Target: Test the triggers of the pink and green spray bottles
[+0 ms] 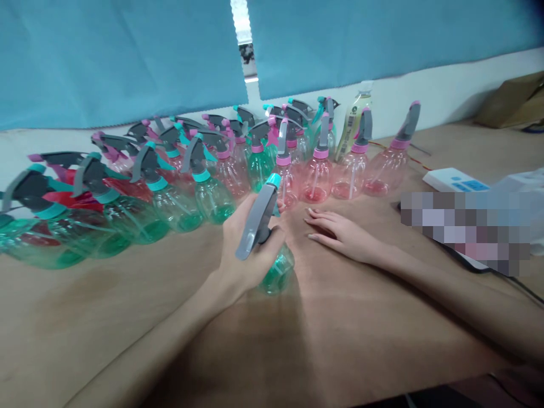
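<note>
My left hand (249, 249) is closed around the neck of a green spray bottle (278, 271) with a grey and teal trigger head. The bottle is near the middle of the table, its lower part showing below my fingers. My right hand (340, 232) lies on the tabletop with fingers stretched out, holding nothing. Just beyond it stand clear pink spray bottles (317, 178) with pink collars. Left of my left hand is a row of green spray bottles (215, 198) with teal collars.
More spray bottles crowd behind, against the wall. A yellowish labelled bottle (353, 126) stands among them. At the right are a white device (453, 180) with blue panels, a blurred patch, and clear plastic. A brown package (510, 102) sits at the far right on the wooden table (361, 323).
</note>
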`<state>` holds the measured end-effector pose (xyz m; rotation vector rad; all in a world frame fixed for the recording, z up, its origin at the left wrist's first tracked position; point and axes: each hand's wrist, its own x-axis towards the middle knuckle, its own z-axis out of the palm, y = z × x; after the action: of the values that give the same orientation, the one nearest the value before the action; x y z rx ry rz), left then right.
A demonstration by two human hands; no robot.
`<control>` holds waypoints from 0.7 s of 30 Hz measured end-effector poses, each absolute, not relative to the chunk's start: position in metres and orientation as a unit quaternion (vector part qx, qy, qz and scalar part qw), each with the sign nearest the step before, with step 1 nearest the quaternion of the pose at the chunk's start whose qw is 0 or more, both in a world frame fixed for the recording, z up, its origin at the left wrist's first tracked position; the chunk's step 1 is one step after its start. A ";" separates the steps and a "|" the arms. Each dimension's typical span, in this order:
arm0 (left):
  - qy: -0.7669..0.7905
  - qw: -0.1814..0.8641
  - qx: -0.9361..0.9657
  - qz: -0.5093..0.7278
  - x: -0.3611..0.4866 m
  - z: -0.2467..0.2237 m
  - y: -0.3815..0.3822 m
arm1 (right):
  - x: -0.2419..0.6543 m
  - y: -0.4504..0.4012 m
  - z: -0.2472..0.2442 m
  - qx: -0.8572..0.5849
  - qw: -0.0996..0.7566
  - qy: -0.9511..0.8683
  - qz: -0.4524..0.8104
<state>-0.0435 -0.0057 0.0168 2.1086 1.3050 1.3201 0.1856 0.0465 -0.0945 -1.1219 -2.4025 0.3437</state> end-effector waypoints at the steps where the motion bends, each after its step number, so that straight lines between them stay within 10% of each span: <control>1: 0.455 0.165 0.743 0.463 -0.044 0.017 -0.005 | 0.186 0.047 -0.095 -0.408 0.233 -0.874 0.125; 21: 0.437 0.203 0.736 0.476 -0.045 0.010 -0.003 | 0.186 0.047 -0.095 -0.406 0.241 -0.872 0.130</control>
<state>-0.0451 -0.0033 0.0105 2.0527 1.2195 1.3293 0.1856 0.0467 -0.0949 -1.1093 -2.3856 0.3551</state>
